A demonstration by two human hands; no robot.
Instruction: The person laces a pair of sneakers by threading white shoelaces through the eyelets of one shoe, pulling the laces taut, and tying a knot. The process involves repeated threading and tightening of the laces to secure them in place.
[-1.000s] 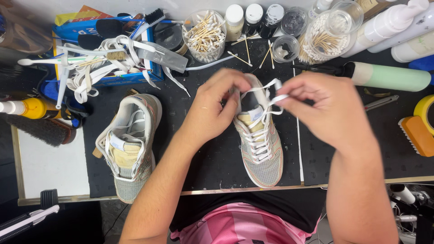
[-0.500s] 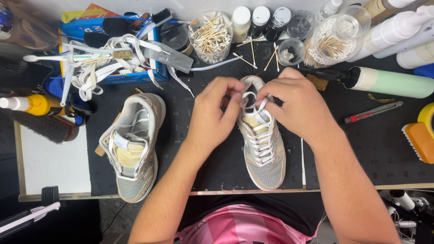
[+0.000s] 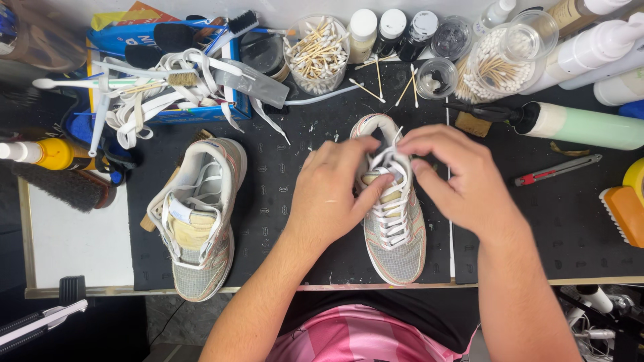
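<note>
Both hands have dropped onto the laced shoe (image 3: pixel 392 214), each grip seemingly pinching its white laces (image 3: pixel 388 161).

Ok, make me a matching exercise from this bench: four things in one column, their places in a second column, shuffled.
Things
1. right-hand shoe
2. other shoe
3. utility knife
4. dark brush

Places
A. far left, at the mat's edge
B. right of the right hand
C. under both hands
D. left of the left hand

Pairs: 1-C, 2-D, 3-B, 4-A
</note>
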